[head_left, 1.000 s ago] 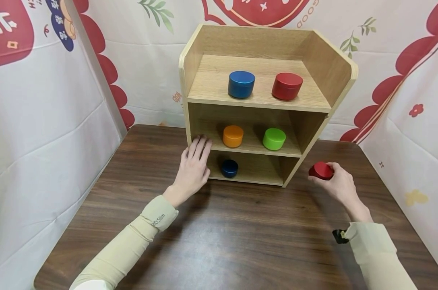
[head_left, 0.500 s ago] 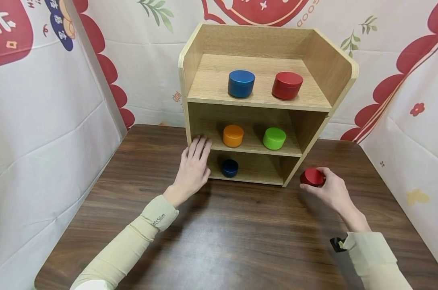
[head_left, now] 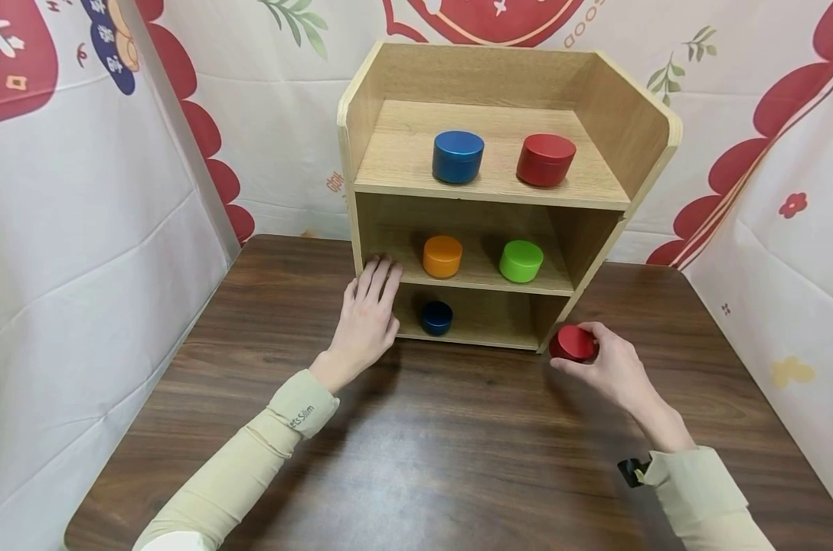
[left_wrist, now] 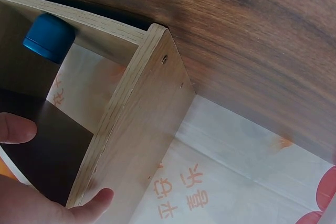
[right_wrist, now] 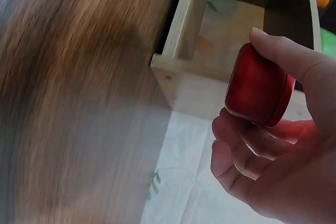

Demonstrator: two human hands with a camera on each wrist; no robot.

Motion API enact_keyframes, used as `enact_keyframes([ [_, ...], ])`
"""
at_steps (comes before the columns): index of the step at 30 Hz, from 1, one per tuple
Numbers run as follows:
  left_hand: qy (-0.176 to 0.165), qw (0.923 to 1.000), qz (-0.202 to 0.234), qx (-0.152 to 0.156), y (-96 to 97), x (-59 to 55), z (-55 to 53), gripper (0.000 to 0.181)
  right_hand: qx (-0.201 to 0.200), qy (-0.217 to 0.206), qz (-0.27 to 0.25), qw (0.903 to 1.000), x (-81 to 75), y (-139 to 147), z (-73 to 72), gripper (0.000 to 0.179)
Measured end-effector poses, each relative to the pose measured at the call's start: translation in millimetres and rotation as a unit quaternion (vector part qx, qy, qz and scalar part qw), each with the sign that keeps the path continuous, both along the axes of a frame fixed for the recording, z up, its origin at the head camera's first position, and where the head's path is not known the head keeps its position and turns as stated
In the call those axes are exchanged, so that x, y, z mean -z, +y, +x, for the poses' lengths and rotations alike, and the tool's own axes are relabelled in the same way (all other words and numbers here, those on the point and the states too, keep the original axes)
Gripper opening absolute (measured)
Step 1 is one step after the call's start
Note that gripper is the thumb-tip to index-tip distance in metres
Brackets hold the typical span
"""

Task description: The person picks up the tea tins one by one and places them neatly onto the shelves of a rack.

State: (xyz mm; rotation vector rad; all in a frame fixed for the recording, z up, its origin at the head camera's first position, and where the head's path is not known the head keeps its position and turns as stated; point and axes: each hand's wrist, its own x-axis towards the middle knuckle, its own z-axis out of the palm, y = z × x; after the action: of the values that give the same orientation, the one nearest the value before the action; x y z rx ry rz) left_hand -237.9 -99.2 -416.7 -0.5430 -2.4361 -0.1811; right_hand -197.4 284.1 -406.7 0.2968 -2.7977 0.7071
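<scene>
My right hand (head_left: pixel 612 367) holds a round red tin (head_left: pixel 573 343) between thumb and fingers, just right of the shelf's lower right corner. In the right wrist view the red tin (right_wrist: pixel 257 85) is tilted, its lid side toward the palm. My left hand (head_left: pixel 367 317) rests at the left front edge of the wooden shelf (head_left: pixel 492 195), fingers extended; in the left wrist view, thumb and a finger lie on either side of the side panel (left_wrist: pixel 128 129). A dark blue tin (head_left: pixel 436 317) stands on the bottom level.
Orange (head_left: pixel 442 256) and green (head_left: pixel 521 261) tins stand on the middle level. On the top level are a blue tin (head_left: pixel 458 157) and another red tin (head_left: pixel 546 160). The shelf stands toward the back of a dark wooden table (head_left: pixel 416 459), with printed cloth (head_left: pixel 279 138) around it.
My right hand has moved left and slightly toward me with the red tin, closer to the shelf's lower right corner. The left hand has stayed at the shelf edge.
</scene>
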Motion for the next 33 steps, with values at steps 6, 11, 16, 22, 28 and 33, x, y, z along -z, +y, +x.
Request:
enact_keyframes([
  [6, -0.003, 1.0, -0.002, -0.002, -0.3, -0.2, -0.2, 0.077, -0.019, -0.003, -0.003, 0.9998, -1.3, -16, 1.7, 0.06],
  [11, -0.005, 1.0, -0.002, -0.002, -0.6, -0.1, -0.2, 0.076, -0.034, -0.001, -0.006, 0.9994, -2.2, -29, -1.0, 0.059],
  [16, -0.006, 1.0, -0.001, -0.001, -0.6, -0.2, 0.1, 0.076, -0.04, 0.0, -0.008, 0.9992, -1.6, -40, -5.9, 0.06],
  [22, -0.006, 1.0, -0.001, -0.001, -0.5, 0.0, -0.2, 0.076, -0.046, -0.003, -0.017, 0.9988, 1.7, -50, -14.5, 0.061],
  [28, 0.0, 1.0, 0.0, -0.001, -1.0, -0.1, -0.7, 0.076, -0.041, 0.0, -0.012, 0.9991, 9.3, -60, -27.9, 0.064],
  [33, 0.001, 1.0, -0.001, 0.001, -1.3, -0.5, -0.2, 0.076, -0.032, -0.009, -0.007, 0.9994, 17.5, -68, -39.6, 0.068],
])
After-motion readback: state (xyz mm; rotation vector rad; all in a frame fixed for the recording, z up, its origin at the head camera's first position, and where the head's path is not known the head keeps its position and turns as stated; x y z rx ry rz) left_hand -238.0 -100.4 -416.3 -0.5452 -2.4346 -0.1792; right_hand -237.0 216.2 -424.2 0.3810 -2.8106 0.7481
